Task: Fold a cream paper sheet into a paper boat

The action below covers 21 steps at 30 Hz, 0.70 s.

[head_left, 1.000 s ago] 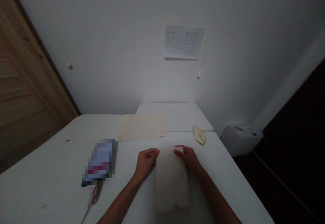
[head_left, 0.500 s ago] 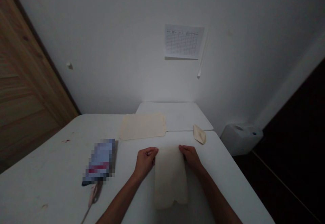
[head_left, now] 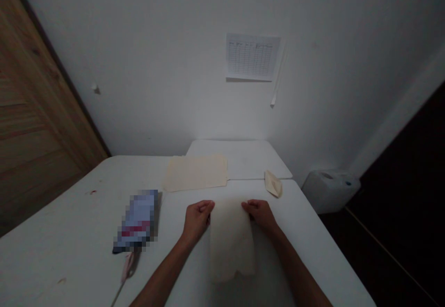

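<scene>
Between my two hands hangs a cream folded sheet [head_left: 231, 242], long and narrow, with a small notch in its near edge. Whether it is paper or cloth I cannot tell. My left hand [head_left: 199, 216] pinches its far left corner between thumb and fingers. At the far right corner, my right hand [head_left: 260, 213] grips it in the same way. Beyond the left hand lies a flat stack of cream sheets [head_left: 196, 172]. A small folded cream piece [head_left: 273, 184] rests past the right hand.
The white table [head_left: 79, 223] meets a white board [head_left: 243, 156] against the wall. On the left lies a pixelated blue-grey object [head_left: 137, 219] with a pinkish handle or cord [head_left: 128, 267]. A white plastic container [head_left: 330, 188] stands right of the table. A printed chart [head_left: 253, 57] hangs above.
Both hands and the held sheet have shifted slightly left, and the sheet's near edge sits a little higher in view. The grip is the same. Other things have not moved.
</scene>
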Each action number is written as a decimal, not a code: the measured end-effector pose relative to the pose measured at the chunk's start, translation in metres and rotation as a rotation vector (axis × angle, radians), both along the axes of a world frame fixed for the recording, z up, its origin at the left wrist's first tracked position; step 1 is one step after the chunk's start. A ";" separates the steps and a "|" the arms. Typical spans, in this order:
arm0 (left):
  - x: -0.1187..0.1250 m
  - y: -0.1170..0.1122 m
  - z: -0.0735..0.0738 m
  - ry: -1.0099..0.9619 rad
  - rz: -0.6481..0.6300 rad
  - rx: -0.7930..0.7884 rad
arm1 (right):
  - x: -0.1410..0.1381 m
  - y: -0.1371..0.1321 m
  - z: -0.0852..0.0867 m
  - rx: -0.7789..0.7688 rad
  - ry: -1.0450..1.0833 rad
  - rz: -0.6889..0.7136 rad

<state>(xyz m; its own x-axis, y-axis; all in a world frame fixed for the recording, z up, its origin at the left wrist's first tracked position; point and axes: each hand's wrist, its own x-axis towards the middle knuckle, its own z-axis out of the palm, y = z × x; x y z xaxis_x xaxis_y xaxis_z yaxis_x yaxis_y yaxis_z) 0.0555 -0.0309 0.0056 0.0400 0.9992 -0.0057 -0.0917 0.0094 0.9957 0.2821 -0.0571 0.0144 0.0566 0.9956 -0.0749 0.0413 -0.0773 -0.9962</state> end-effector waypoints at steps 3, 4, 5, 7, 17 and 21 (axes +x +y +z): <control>0.000 0.001 0.000 0.003 0.005 0.012 | 0.001 0.001 -0.001 0.007 -0.002 -0.007; 0.000 0.002 0.000 0.006 0.006 0.015 | 0.001 0.001 -0.001 0.010 -0.005 -0.012; 0.000 0.002 0.000 0.009 0.008 0.018 | 0.002 0.002 -0.001 0.013 -0.008 -0.016; 0.000 0.002 0.000 0.014 0.012 0.024 | 0.001 0.001 0.000 0.016 -0.009 -0.019; -0.004 0.003 0.002 0.014 0.033 0.024 | 0.002 -0.001 -0.003 0.019 -0.124 0.083; -0.004 0.004 0.002 0.015 0.045 0.024 | 0.002 0.000 -0.003 0.008 -0.122 0.052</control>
<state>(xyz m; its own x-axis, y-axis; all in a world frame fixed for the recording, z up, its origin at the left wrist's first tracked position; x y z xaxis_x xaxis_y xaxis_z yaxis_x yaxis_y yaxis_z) 0.0519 -0.0269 0.0077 -0.0044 0.9998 0.0178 -0.0760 -0.0181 0.9969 0.2840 -0.0574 0.0114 0.0135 0.9979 -0.0626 0.1657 -0.0640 -0.9841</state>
